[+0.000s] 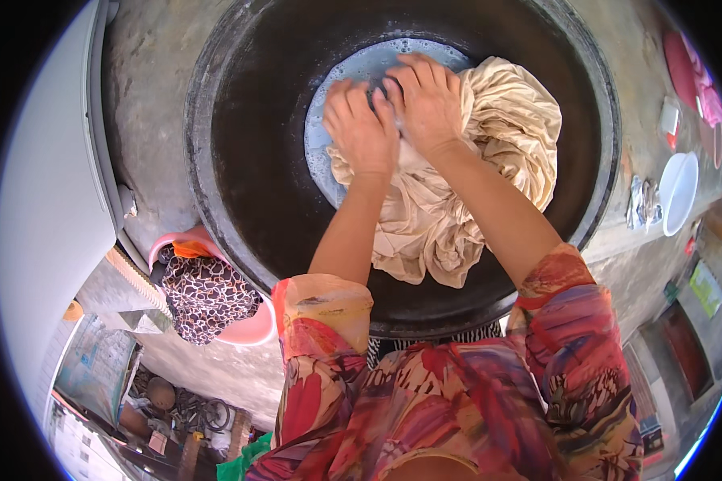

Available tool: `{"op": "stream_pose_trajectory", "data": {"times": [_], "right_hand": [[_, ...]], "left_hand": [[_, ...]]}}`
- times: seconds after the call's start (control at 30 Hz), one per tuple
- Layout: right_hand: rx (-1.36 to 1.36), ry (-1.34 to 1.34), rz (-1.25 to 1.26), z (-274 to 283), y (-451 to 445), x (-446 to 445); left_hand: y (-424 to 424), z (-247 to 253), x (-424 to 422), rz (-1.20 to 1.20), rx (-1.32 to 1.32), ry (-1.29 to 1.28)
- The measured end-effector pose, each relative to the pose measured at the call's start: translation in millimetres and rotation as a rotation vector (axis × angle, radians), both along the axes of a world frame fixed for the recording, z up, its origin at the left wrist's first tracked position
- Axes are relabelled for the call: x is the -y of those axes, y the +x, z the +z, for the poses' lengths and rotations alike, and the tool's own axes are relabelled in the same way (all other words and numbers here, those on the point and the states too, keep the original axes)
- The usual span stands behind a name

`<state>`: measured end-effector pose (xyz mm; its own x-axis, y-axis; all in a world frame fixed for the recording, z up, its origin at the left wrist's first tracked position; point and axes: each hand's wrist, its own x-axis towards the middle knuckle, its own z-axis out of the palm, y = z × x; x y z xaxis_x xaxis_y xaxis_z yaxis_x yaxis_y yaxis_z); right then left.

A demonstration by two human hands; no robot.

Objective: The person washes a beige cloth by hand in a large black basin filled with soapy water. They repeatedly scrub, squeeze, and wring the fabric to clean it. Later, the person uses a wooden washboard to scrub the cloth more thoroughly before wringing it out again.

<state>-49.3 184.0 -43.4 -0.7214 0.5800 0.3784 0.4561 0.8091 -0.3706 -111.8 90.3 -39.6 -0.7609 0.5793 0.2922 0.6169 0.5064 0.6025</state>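
Observation:
A large, dark round basin (265,198) lies before me with a pool of bluish soapy water (322,162) at its bottom. Heaped in it is a wet beige cloth (511,126), bunched into thick folds on the right and toward me. My left hand (361,129) and my right hand (424,102) are side by side at the cloth's far left end, over the suds. Both sets of fingers curl down on the fabric, slightly blurred. The cloth under the palms and the fingertips' undersides are mostly hidden.
A pink tub (249,327) holding patterned fabric (210,294) and an orange cloth (191,249) stands at the basin's lower left. A white appliance (54,150) fills the left side. On the concrete floor (150,120) at right is a pale basin (680,193).

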Motion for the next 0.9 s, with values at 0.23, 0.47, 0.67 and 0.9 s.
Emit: {"op": "stream_pose_trajectory", "data": {"times": [0.23, 0.47, 0.67, 0.9], "right_hand": [[0.368, -0.223, 0.115, 44.0, 83.4, 40.0], [0.092, -0.065, 0.014, 9.5, 91.6, 60.7], [0.188, -0.014, -0.157, 1.3, -11.4, 3.4], [0.317, -0.256, 0.149, 65.5, 134.5, 66.5]], "left_hand": [[62.4, 24.0, 66.3, -0.188, 0.196, -0.228], [79.9, -11.0, 77.3, -0.227, 0.021, -0.150], [-8.2, -2.2, -12.2, 0.119, -0.122, -0.108], [115.0, 40.5, 109.8, -0.207, 0.140, -0.184]]}}
